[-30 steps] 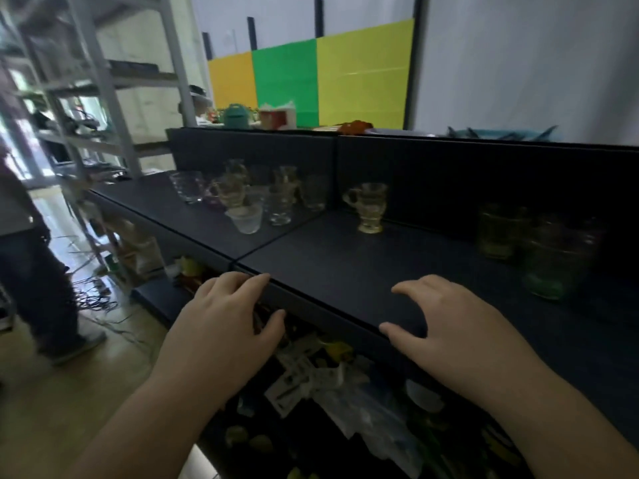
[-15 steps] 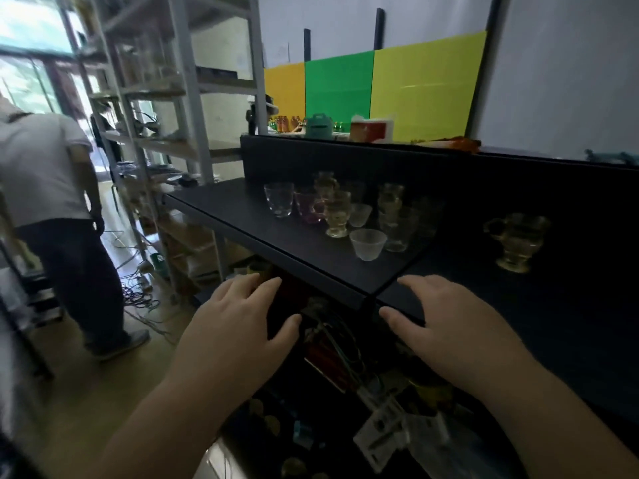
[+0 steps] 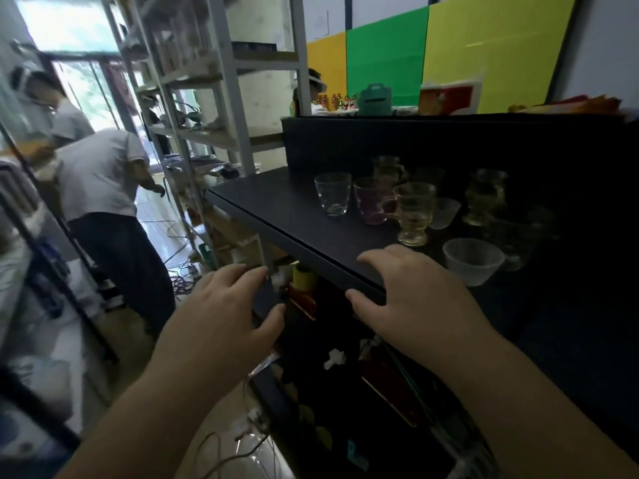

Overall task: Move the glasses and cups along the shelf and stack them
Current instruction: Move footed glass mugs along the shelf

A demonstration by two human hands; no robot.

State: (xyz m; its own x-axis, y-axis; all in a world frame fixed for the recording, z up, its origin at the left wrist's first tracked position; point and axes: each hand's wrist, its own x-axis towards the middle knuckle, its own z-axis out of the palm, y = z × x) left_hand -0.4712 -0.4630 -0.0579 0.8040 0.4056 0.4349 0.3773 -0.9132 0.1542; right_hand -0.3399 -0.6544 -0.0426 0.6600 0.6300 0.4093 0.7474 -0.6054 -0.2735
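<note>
right hand [image 3: 411, 302] spread wide, empty, resting on shelf [image 3: 276, 205] front edge. left hand [image 3: 224, 319] likewise open, empty, short of that edge. beyond: frosted cup [image 3: 473, 261], amber footed mug [image 3: 413, 213], clear glass [image 3: 332, 193], all loose, unstacked. stacking judged not begun.

Both bare hands, left hand [image 3: 221, 316] and right hand [image 3: 411, 299], empty, spread at dark shelf [image 3: 294, 216] edge; clear glass tumbler [image 3: 332, 193] and frosted plastic bowl [image 3: 473, 261] beyond right fingertips.

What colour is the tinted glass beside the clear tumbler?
Purple-pink glass, right of the clear tumbler; head view.
</note>
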